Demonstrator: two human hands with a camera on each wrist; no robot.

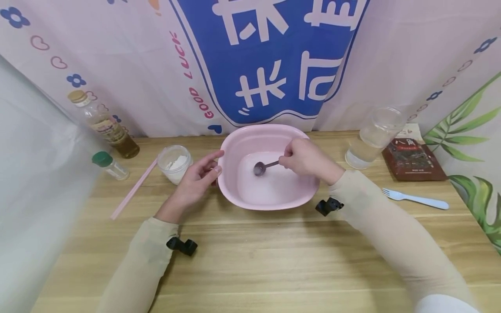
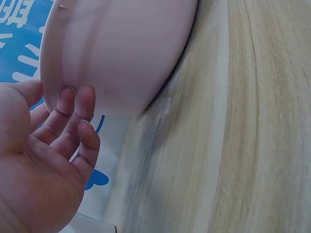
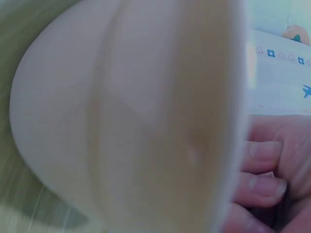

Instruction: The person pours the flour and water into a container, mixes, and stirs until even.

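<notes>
spoon handle points right, bowl-end left

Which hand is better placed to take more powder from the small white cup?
Probably the left hand: it is open beside the white cup. But the right hand grips the spoon over the pink basin.

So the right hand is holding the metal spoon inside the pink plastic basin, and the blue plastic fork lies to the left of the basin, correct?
Not quite. The right hand does hold the metal spoon inside the pink plastic basin, but the blue plastic fork lies to the right of the basin, as the head view shows.
</notes>
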